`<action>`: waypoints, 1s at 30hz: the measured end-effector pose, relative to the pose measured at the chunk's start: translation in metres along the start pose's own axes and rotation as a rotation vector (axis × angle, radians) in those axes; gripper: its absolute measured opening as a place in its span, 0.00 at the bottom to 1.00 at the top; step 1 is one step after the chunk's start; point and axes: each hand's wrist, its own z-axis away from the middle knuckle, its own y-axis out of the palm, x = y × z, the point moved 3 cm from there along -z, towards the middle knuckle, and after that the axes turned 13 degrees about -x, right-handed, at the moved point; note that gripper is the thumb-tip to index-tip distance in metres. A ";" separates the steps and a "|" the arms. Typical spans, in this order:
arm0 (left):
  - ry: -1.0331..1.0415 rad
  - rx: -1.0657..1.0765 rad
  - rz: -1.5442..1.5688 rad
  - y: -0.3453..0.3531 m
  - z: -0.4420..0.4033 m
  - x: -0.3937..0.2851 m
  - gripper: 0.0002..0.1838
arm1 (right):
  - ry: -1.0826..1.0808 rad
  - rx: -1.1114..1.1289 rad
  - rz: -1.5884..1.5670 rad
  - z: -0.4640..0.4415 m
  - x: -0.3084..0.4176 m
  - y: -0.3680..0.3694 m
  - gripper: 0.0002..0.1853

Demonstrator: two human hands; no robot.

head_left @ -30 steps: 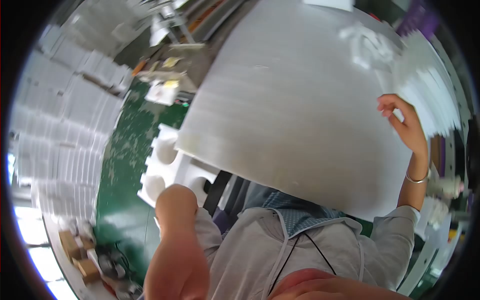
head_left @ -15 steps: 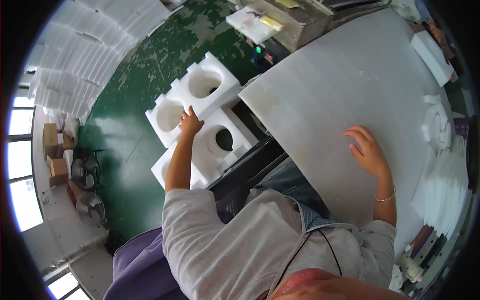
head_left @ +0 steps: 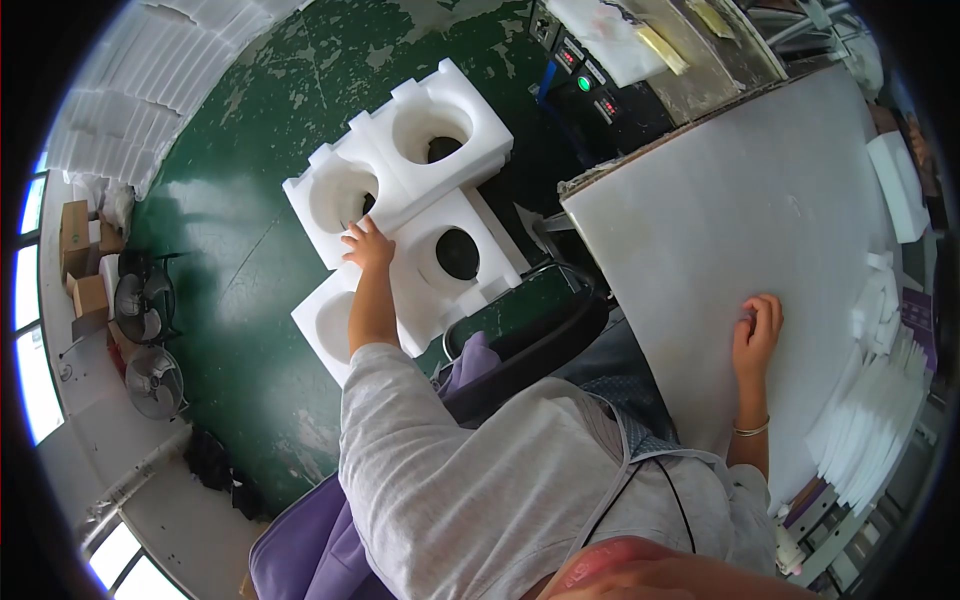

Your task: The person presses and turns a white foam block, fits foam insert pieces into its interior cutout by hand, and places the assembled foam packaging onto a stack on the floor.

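Two white foam blocks with large round holes lie to my left, one (head_left: 385, 172) overlapping the other (head_left: 408, 265). My left hand (head_left: 370, 245) is stretched out to the near edge of the farther block, beside one of its holes. Its fingers are spread and seem to touch the foam, without gripping it. On the right, my right hand (head_left: 757, 335) is over the pale tabletop (head_left: 680, 240), fingers curled in towards the thumb. Nothing shows inside it.
A black chair frame (head_left: 540, 345) stands between me and the blocks. Control boxes with lit displays (head_left: 590, 85) sit beyond the table corner. Thin white foam pieces (head_left: 875, 420) are stacked at right. Fans (head_left: 155, 383) and cartons (head_left: 75, 240) line the left wall.
My view has shifted, so the table appears farther right. My left hand stays at the foam blocks, now on the farther block's near edge. The right hand's fingers have curled in.
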 end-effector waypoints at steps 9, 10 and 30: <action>-0.157 -0.131 0.181 0.047 0.112 0.105 0.38 | -0.003 -0.030 0.037 0.002 -0.004 0.005 0.11; -0.127 -0.081 0.198 0.061 0.132 0.104 0.41 | 0.002 -0.035 0.034 0.001 -0.003 0.003 0.11; -0.661 0.854 0.502 -0.054 0.024 0.275 0.35 | 0.034 -0.114 -0.171 -0.004 0.005 -0.014 0.11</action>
